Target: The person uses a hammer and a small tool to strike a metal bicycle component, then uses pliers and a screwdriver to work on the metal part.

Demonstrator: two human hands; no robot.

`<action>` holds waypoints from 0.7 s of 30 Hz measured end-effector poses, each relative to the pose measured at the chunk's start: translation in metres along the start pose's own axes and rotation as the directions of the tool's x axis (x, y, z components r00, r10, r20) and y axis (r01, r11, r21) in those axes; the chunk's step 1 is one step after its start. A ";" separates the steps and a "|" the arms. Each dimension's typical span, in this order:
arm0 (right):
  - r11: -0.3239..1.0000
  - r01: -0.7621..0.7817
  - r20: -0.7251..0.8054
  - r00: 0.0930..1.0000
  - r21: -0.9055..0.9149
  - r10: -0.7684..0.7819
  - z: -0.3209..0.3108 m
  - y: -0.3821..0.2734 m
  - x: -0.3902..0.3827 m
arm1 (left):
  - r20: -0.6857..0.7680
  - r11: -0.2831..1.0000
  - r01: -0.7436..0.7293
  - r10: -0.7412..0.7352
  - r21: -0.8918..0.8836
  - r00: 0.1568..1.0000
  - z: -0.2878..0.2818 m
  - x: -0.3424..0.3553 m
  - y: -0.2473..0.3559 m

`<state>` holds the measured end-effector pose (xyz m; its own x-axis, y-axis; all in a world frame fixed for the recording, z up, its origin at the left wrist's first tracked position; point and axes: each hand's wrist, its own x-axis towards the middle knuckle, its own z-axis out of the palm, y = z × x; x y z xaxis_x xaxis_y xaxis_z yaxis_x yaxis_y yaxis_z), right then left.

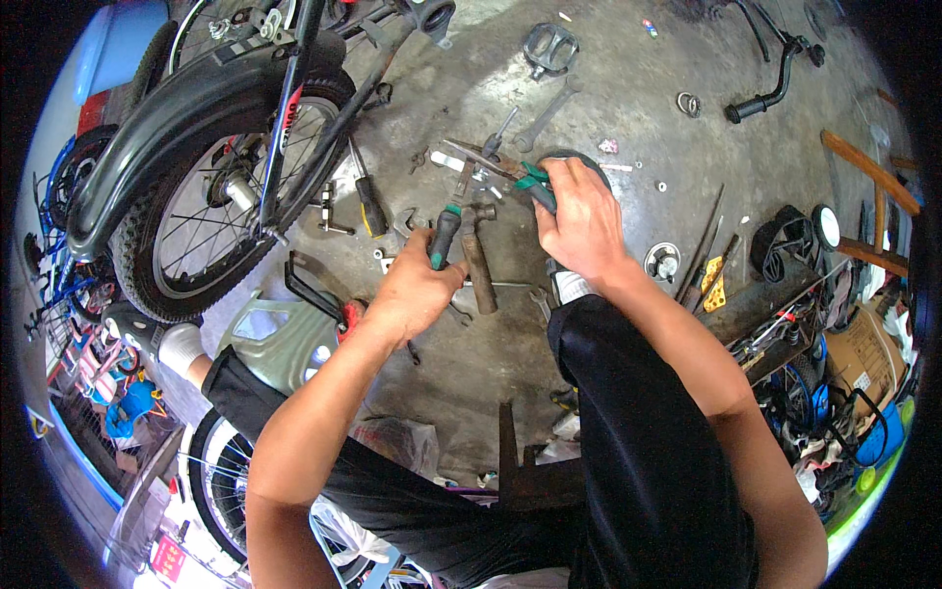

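Observation:
My left hand (pixel 417 290) is closed around the black and green handle of a hand tool (pixel 445 236). Its flat, worn metal shank points away from me; I cannot tell its exact kind. In my right hand (pixel 581 218) are green-handled pliers (pixel 533 184), their long metal jaws pointing left. The jaws come close to the left tool's far end; whether they touch is unclear. A hammer (pixel 478 270) with a wooden handle lies on the floor just right of my left hand. An adjustable wrench (pixel 403 223) is partly visible beyond that hand.
At the left stands a bicycle wheel (pixel 186 231) under a black fender (pixel 128 162). A yellow-black screwdriver (pixel 369 204), an open-ended wrench (pixel 546 113) and a pedal (pixel 550 49) lie on the concrete. Handlebars (pixel 775 88) are at the far right; a cardboard box (pixel 863 358) stands among clutter.

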<state>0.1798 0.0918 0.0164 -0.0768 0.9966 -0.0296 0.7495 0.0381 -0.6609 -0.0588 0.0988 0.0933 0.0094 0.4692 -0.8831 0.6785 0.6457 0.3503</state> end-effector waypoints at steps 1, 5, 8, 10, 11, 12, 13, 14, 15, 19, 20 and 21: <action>0.999 0.012 -0.014 1.000 -0.029 -0.013 -0.002 -0.001 0.002 | -0.017 1.000 -0.019 0.019 -0.001 1.000 0.001 0.000 0.000; 0.992 -0.126 0.145 0.981 -0.012 0.126 -0.004 -0.006 0.007 | -0.135 0.994 -0.110 0.110 0.007 0.985 0.016 0.007 -0.017; 0.977 -0.210 0.154 0.967 0.023 0.204 0.000 -0.008 0.006 | -0.215 0.992 -0.128 0.127 0.010 0.968 0.030 0.002 -0.007; 0.976 -0.210 0.117 0.972 0.058 0.202 -0.003 -0.011 0.005 | -0.309 0.991 -0.135 0.134 0.018 0.941 0.043 0.001 -0.003; 0.975 -0.209 0.096 0.975 0.073 0.202 -0.005 -0.013 0.005 | -0.356 0.985 -0.160 0.170 0.057 0.919 0.051 0.001 -0.004; 0.970 -0.228 0.105 0.970 0.089 0.219 -0.005 -0.012 0.003 | -0.383 0.983 -0.184 0.178 0.023 0.907 0.058 -0.002 -0.002; 0.963 -0.248 0.114 0.965 0.103 0.236 -0.005 -0.011 0.001 | -0.409 0.978 -0.208 0.185 -0.012 0.894 0.064 -0.004 0.001; 0.956 -0.268 0.123 0.959 0.117 0.253 -0.005 -0.009 -0.001 | -0.407 0.982 -0.187 0.171 0.000 0.897 0.068 -0.003 0.005; 0.954 -0.275 0.127 0.957 0.118 0.260 -0.004 -0.009 -0.002 | -0.407 0.987 -0.163 0.154 0.012 0.900 0.070 -0.003 0.008; 0.933 -0.337 0.224 0.926 0.127 0.304 -0.007 -0.010 -0.002 | -0.538 0.965 -0.228 0.260 0.127 0.802 0.082 0.008 0.013; 0.924 -0.360 0.269 0.910 0.130 0.316 -0.010 -0.012 0.000 | -0.545 0.972 -0.200 0.233 0.120 0.806 0.082 0.012 0.015; 0.908 -0.385 0.315 0.893 0.166 0.322 -0.019 -0.016 0.006 | -0.597 0.957 -0.231 0.290 0.175 0.748 0.081 0.018 0.019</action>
<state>0.1802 0.0989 0.0409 -0.0345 0.8793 -0.4751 0.6006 -0.3617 -0.7131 0.0135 0.0708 0.0593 -0.2349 0.8979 -0.3724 0.7756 0.4040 0.4849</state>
